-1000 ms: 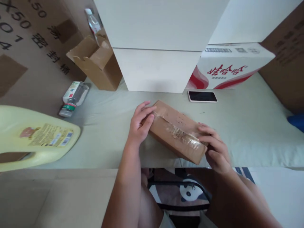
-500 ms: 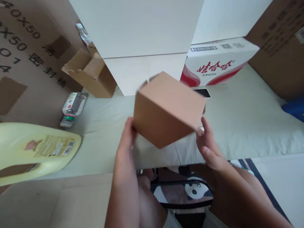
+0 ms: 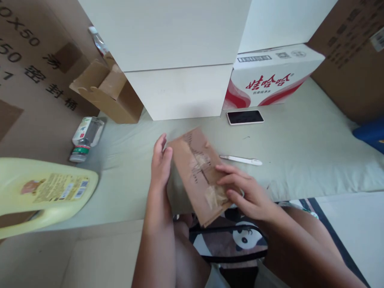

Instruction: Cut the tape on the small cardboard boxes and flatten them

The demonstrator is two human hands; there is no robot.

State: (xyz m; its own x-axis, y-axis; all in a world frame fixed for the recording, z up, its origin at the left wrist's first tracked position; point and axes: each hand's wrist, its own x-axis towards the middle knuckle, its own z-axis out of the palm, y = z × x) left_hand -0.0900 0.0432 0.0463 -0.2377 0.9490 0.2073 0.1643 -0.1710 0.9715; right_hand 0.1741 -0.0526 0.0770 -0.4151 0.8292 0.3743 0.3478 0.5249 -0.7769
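Observation:
A brown cardboard box (image 3: 192,164), which looks folded flat, lies tilted in front of me, its near corner past the edge of the cloth-covered surface. Torn clear tape and dark print show on its upper face. At its left corner is my left hand (image 3: 160,164), fingers stretched and thumb apart; whether it touches the cardboard I cannot tell. My right hand (image 3: 244,190) rests spread fingers on the right side of the upper face. Just beyond that hand, a white slim cutter (image 3: 241,160) lies on the cloth.
A phone (image 3: 245,117) lies before a white-and-red carton (image 3: 270,80). White panels (image 3: 180,94) stand at the back. To the left are an open cardboard box (image 3: 115,96), a plastic bottle (image 3: 85,138) on its side and a big yellow jug (image 3: 57,188). Something blue (image 3: 370,136) is far right.
The box was raised and boxy between both hands; now it is lower, looks flat and shows its taped face. My right hand moved left onto it. The cutter and whole phone came into view.

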